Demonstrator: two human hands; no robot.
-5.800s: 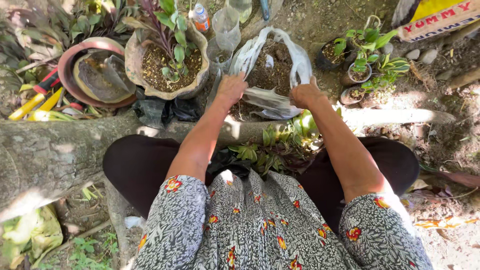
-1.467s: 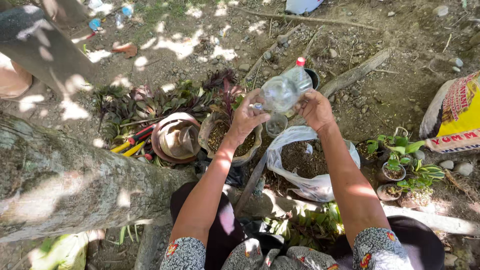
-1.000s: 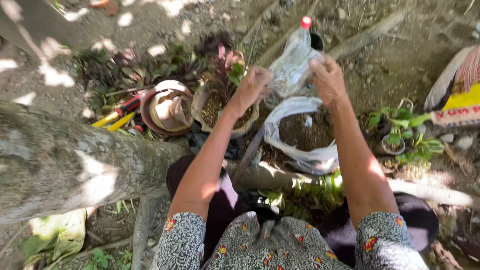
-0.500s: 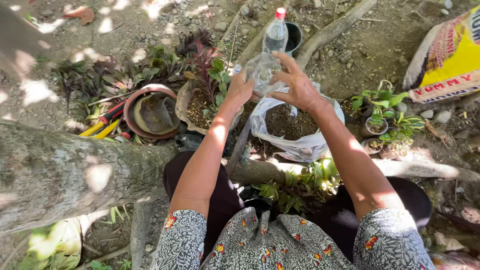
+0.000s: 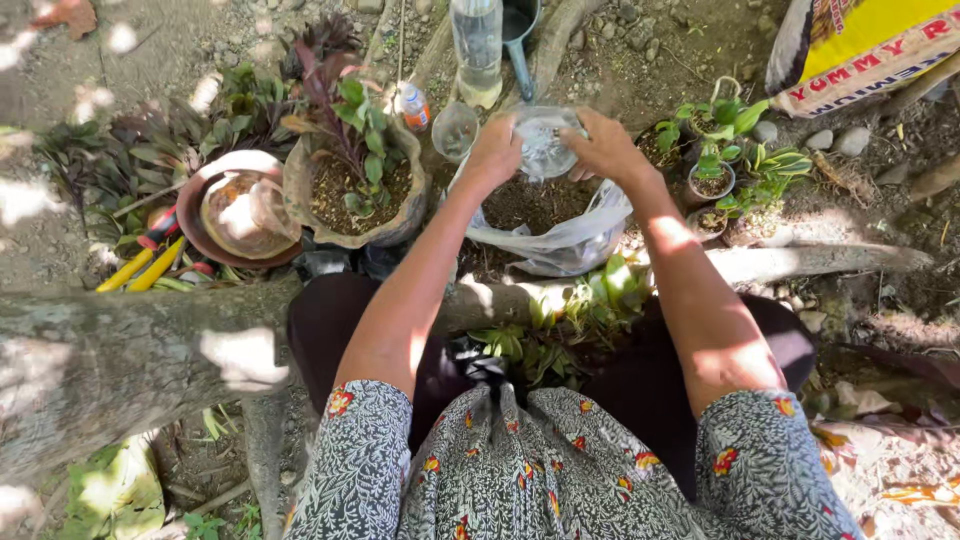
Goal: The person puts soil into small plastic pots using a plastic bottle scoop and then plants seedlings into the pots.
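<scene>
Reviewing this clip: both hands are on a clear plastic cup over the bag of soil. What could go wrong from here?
The left hand and right hand grip the clear cup by its rim above the plastic bag of soil; a slip might drop it into the dirt. The tall bottle stands upright just beyond the hands, so a forward reach could topple it. The small potted plants sit close by the right forearm and could be knocked.

Single head-worn view, looking steeply down from above the person's own lap and forearms, facing forward over the ground. Near range: both arms run up mid-frame toward the plastic bag of soil (image 5: 560, 235); tree trunk (image 5: 120, 350) crosses lower left.
</scene>
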